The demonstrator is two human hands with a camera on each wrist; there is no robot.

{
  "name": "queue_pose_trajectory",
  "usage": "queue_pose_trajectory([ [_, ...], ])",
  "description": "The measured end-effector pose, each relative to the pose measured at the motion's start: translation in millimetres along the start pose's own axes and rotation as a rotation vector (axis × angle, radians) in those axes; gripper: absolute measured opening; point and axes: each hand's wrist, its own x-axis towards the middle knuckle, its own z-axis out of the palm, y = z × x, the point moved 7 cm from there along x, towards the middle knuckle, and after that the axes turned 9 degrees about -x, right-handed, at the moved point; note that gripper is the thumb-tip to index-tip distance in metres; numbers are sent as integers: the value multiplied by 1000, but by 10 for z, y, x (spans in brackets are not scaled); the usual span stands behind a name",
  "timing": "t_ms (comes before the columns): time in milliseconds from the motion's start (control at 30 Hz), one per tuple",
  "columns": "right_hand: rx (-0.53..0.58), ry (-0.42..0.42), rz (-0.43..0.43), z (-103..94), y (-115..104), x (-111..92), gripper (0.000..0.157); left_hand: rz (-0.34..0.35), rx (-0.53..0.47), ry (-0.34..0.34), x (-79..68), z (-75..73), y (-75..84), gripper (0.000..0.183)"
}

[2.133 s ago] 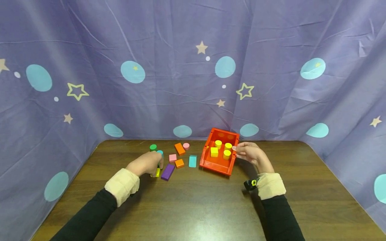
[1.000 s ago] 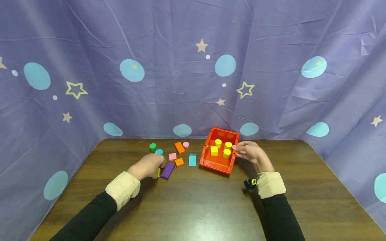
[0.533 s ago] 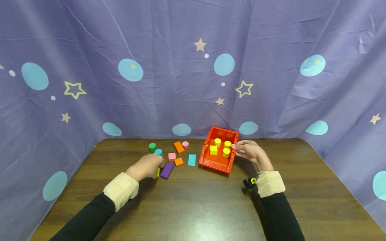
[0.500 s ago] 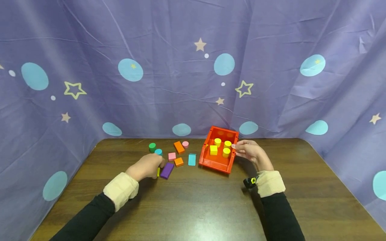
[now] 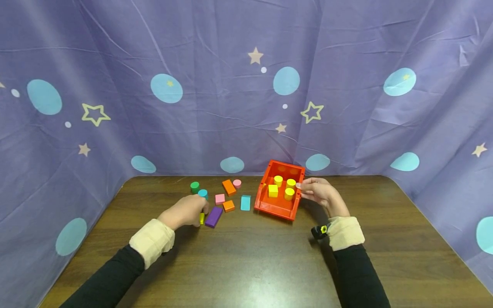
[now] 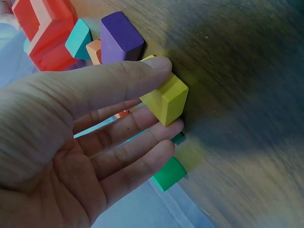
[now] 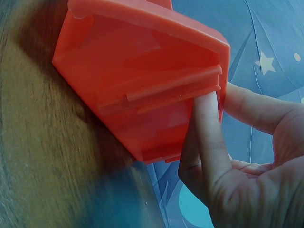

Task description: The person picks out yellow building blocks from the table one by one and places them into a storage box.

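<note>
My left hand (image 5: 184, 211) is at the left group of blocks and pinches a yellow block (image 6: 166, 99) between thumb and fingers, low over the table. Just right of it lies a purple rectangular block (image 5: 213, 217). A green cylinder (image 5: 195, 187) and a blue cylinder (image 5: 203, 194) stand behind the hand, the blue one partly hidden. On the right, my right hand (image 5: 321, 194) grips the side wall of a red bin (image 5: 276, 210), thumb at the rim and fingers against the outside. Inside the bin are a yellow cube (image 5: 273, 191) and 3 yellow cylinders (image 5: 289, 193).
Between hand and bin lie a pink block (image 5: 220, 199), two orange blocks (image 5: 229, 187), a pink round piece (image 5: 236, 183) and a light-blue block (image 5: 245, 202). A patterned purple curtain (image 5: 231, 85) hangs behind the wooden table (image 5: 246, 265).
My left hand's fingers have drawn in around the yellow block, and the hand has since shifted slightly left. The right hand and the bin have kept their place.
</note>
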Motion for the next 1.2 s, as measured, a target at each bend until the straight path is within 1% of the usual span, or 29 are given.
queue_pose_trajectory([
  [133,2,2,1,-2,2,13,7,-3,-10,-6,2,2,-7,47],
  [400,5,2,-9,-6,-4,10,7,49,13,23,-24,-25,15,29],
  [500,-2,4,-11,-11,-5,5,6,46,16,24,-32,-34,10,26],
  [733,-14,12,7,-11,6,2,6,32,21,28,-44,-30,-12,25],
  [900,-16,13,16,-10,14,6,7,41,24,40,-54,-28,-26,25],
  [1100,-2,13,10,-9,8,4,6,30,14,32,-57,-34,-39,22],
  [1200,-7,22,11,-17,6,-2,7,31,6,26,-73,-39,-47,25],
])
